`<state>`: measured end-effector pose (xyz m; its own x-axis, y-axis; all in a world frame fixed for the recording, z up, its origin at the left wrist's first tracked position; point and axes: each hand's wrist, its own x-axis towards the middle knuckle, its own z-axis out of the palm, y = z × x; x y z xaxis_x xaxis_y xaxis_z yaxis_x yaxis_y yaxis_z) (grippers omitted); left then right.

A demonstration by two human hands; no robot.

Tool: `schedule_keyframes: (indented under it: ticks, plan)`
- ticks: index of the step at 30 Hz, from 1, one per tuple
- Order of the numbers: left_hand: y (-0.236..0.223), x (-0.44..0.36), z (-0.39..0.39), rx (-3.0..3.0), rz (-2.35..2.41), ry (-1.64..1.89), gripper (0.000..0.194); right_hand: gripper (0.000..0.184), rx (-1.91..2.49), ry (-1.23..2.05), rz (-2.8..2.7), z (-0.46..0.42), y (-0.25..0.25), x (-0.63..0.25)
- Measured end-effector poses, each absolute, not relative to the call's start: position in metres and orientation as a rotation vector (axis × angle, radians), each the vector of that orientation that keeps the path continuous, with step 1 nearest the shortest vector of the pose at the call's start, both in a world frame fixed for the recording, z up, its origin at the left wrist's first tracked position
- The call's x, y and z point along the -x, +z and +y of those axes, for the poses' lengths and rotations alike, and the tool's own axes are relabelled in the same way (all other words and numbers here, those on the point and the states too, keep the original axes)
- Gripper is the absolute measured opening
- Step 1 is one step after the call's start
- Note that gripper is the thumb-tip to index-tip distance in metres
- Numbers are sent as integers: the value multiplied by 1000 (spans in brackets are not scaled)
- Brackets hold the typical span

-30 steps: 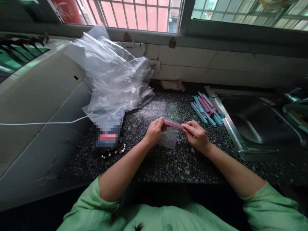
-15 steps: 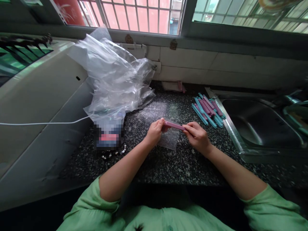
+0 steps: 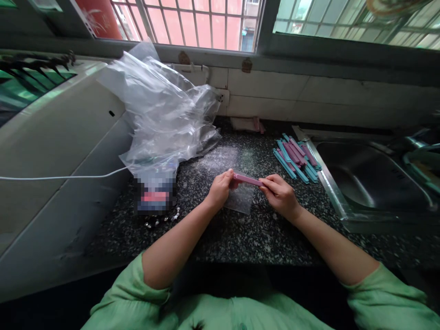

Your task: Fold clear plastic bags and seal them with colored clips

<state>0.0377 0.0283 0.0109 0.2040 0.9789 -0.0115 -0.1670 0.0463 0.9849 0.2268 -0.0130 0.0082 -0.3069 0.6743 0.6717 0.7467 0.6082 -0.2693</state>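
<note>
My left hand (image 3: 220,189) and my right hand (image 3: 281,196) each pinch one end of a pink sealing clip (image 3: 248,179), held level above the dark speckled counter (image 3: 240,229). A small clear plastic bag (image 3: 240,198) hangs from the clip between my hands. To the right, beside the sink, lies a pile of several pink and blue clips (image 3: 296,157).
A large crumpled clear plastic bag (image 3: 161,110) stands at the back left, with a blurred packet (image 3: 154,196) and small shiny beads (image 3: 161,219) in front of it. A steel sink (image 3: 371,178) is at the right. A white appliance (image 3: 51,151) with a white cable fills the left.
Both hands with the pink clip have held almost still; the view has shifted very slightly.
</note>
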Motion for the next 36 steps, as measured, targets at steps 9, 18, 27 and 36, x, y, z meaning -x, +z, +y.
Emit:
schedule_keyframes:
  ticks: [9,18,27,36]
  plan:
    - [11,-38,29,-1112,978,1114,41,18,1114,-94,-2022,-13,8,-228]
    - [14,-38,28,-1063,1006,1109,41,18,1126,-40,-1951,-11,9,-228]
    - [11,-40,30,-1010,1020,1138,40,16,1132,-3,-1920,-11,11,-227]
    - [15,-40,28,-984,1046,1148,40,14,1097,2,-1899,-10,13,-227]
